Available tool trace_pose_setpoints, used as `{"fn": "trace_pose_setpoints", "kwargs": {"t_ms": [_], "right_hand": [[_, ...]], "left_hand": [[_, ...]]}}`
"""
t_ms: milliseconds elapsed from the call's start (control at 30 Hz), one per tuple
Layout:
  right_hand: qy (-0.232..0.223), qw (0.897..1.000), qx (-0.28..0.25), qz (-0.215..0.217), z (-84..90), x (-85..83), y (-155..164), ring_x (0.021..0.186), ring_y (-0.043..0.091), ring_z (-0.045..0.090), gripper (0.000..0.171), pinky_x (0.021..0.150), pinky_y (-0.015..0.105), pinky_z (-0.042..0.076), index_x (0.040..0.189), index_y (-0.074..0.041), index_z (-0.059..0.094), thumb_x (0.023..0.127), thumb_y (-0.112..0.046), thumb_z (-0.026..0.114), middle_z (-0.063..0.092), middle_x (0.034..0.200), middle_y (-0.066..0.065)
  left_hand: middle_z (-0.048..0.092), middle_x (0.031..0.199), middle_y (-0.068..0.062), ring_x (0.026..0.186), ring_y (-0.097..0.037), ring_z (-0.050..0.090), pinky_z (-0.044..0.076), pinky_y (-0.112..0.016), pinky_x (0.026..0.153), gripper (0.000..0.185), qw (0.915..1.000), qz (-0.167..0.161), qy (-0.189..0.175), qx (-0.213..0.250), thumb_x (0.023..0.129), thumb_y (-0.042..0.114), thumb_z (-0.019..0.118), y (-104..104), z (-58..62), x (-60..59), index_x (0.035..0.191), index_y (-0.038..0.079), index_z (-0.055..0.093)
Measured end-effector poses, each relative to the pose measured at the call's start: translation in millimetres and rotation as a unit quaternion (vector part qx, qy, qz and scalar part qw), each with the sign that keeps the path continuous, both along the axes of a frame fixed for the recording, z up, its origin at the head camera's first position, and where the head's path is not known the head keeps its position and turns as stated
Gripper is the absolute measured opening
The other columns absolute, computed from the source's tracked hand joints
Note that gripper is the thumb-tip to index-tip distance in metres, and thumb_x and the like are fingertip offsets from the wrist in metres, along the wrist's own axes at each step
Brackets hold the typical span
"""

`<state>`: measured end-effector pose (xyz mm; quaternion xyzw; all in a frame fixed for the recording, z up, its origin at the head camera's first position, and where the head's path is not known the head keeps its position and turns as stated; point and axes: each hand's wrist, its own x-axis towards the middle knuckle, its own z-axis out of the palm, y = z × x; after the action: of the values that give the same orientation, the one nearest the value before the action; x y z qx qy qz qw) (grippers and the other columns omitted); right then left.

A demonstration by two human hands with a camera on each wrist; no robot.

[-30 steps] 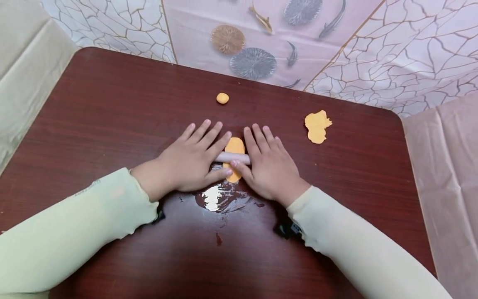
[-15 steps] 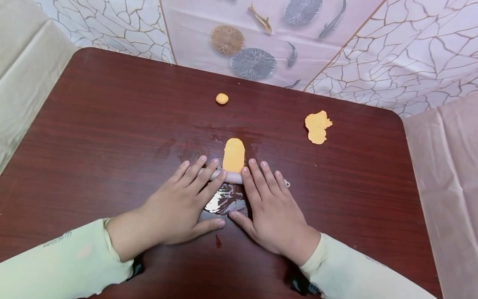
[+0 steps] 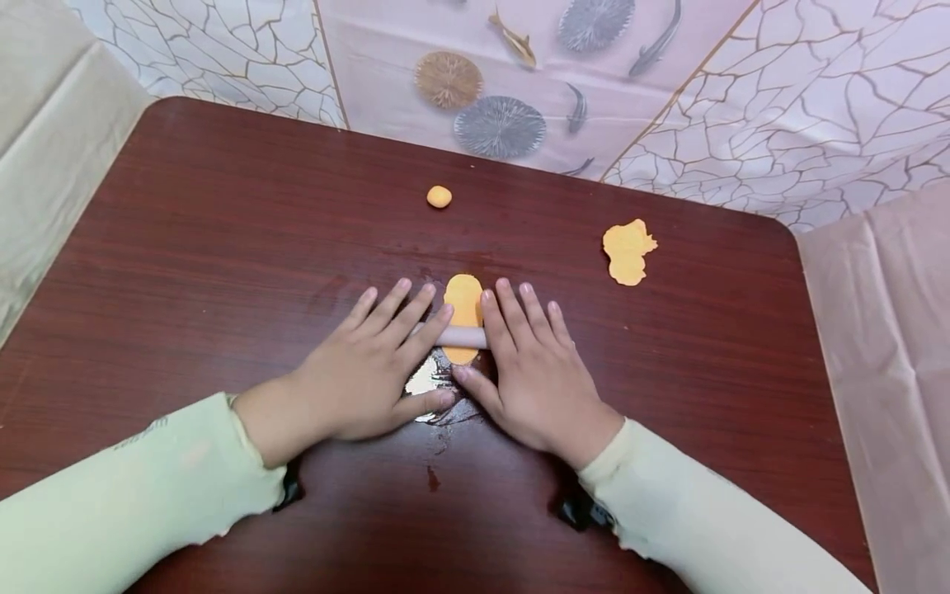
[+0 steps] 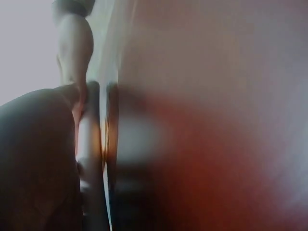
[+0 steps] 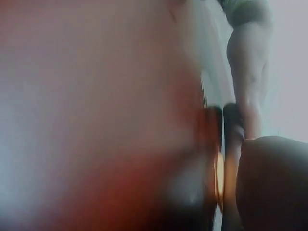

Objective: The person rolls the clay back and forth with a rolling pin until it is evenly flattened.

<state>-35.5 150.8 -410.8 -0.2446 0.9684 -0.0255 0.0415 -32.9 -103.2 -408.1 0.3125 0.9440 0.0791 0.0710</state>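
Seen from the head camera, a person in pale green sleeves works at a dark red-brown wooden table (image 3: pixel 185 247). Both hands lie flat at the centre of the frame, fingers straight and spread, pressing down on a thin pale pink rolling pin (image 3: pixel 462 337) that lies crosswise between them. The left hand (image 3: pixel 364 375) covers the pin's left end and the right hand (image 3: pixel 530 375) its right end; neither hand curls round it. Under the pin's middle lies an elongated oval of orange dough (image 3: pixel 463 318), flattened, with most of its length showing above the pin and a small tip below it.

A small orange dough ball (image 3: pixel 439 196) sits well apart toward the upper centre, and a ragged flattened orange dough piece (image 3: pixel 627 251) lies at the upper right. A glossy smear (image 3: pixel 434 388) marks the table just below the dough, between the thumbs. The wrist views are too blurred to add detail.

Judged from this, the risks are modest. The short pin is steered only by open palms, so uneven pressure could skew it and roll the oval lopsided. The dough looks thin already, so it may stick to the pin or table and tear when lifted. The slick smear could let it slide instead of spreading.
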Motion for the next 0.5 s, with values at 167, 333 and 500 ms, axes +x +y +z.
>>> {"fn": "trace_pose_setpoints", "kwargs": {"t_ms": [167,333,500], "right_hand": [[-0.015,1.0,0.015,-0.024,-1.7,-40.7,-8.0,0.166,0.035,0.0,0.089,0.132,0.059,0.006,0.17,-0.022,0.002,0.102,-0.078,0.013,0.001,0.178,0.005],[-0.032,0.998,0.01,-0.05,-2.4,-79.9,-13.4,0.165,0.033,-0.004,0.088,0.132,0.058,0.004,0.17,-0.026,0.0,0.101,-0.079,0.008,-0.002,0.178,0.003],[-0.041,0.996,0.006,-0.078,-2.2,-112.6,-14.7,0.165,0.032,-0.008,0.085,0.133,0.057,0.003,0.169,-0.03,-0.002,0.1,-0.079,0.004,-0.004,0.178,0.002]], "left_hand": [[0.005,0.178,-0.007,0.165,-0.038,0.0,0.004,-0.064,0.13,0.098,0.9995,0.013,-0.015,-0.025,0.097,0.086,0.024,0.8,4.5,-35.1,0.171,0.024,0.008],[-0.002,0.178,-0.007,0.165,-0.039,-0.005,-0.004,-0.068,0.128,0.095,0.9983,0.026,-0.033,-0.04,0.097,0.086,0.018,1.0,9.4,-73.2,0.17,0.027,0.006],[-0.01,0.177,-0.004,0.164,-0.038,-0.011,-0.011,-0.07,0.126,0.091,0.9972,0.051,-0.035,-0.043,0.096,0.085,0.008,1.4,7.4,-108.2,0.17,0.032,0.003]]}}
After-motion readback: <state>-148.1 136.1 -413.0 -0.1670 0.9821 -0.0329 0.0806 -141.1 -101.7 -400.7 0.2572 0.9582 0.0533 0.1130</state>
